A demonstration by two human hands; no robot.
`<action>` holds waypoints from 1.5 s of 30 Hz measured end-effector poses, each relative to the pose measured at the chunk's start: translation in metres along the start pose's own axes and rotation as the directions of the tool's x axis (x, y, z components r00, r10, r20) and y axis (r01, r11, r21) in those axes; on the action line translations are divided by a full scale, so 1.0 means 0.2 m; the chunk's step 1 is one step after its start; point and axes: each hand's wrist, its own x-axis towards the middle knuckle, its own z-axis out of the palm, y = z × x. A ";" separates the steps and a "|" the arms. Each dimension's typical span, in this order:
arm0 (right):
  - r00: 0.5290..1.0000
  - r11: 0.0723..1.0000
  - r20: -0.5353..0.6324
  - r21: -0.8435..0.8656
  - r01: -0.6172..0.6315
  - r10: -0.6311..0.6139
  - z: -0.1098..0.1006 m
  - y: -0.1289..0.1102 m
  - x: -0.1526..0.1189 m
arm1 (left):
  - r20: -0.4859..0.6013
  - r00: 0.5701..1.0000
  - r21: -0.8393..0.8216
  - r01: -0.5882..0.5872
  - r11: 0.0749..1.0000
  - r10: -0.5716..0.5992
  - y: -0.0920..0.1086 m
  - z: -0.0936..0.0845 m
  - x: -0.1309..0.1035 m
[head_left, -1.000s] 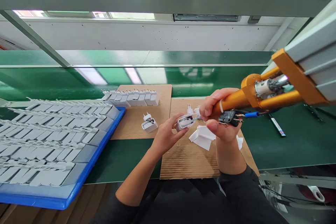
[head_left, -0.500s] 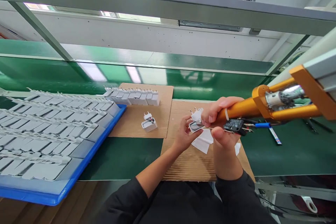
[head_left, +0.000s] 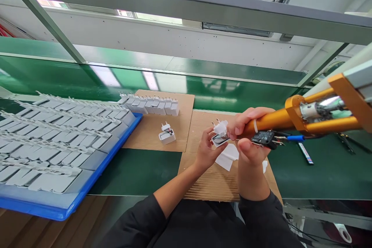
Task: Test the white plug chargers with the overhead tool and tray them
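Above the right cardboard sheet, my left hand [head_left: 208,148] is closed around a small white plug adapter [head_left: 220,128] with two metal pins and an opened housing. My right hand [head_left: 250,124] grips an orange cylindrical tool [head_left: 269,121] with a black switch [head_left: 263,138] fixed underneath. The tool's tip points left into the adapter; the exact contact is hidden by my fingers. Beneath my hands lies a white piece of paper or cloth [head_left: 226,159]. To the left, another opened white adapter [head_left: 167,135] rests on a cardboard sheet [head_left: 145,139].
A blue tray [head_left: 101,172] with rows of white adapters fills the left side. A further row of adapters [head_left: 152,104] stands at the back of the left cardboard. On the green bench at right lie a marker [head_left: 305,154] and dark pliers-like tools [head_left: 345,143].
The camera view has shifted slightly, moving the scene a little to the right. Both hands keep their hold on the adapter and the tool, in nearly the same pose.
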 end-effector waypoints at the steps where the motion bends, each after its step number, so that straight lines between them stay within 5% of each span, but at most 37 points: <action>1: 1.000 1.000 0.004 0.008 -0.005 0.005 0.00 0.00 0.00 | -0.002 1.000 -0.002 -0.006 1.000 0.006 0.00 0.00 0.00; 15: 0.999 0.998 -0.025 0.048 -0.030 0.031 0.01 -0.02 0.01 | -0.013 1.000 -0.009 -0.018 1.000 0.018 -0.01 0.01 0.00; 24: 0.998 0.992 -0.017 0.111 0.064 -0.062 0.00 0.02 0.01 | -0.006 1.000 -0.047 -0.012 0.999 0.012 0.00 0.01 0.00; 45: 0.999 0.999 -0.039 0.040 -0.007 0.009 -0.01 -0.01 0.01 | -0.025 1.000 -0.019 0.012 1.000 -0.012 -0.01 0.00 -0.01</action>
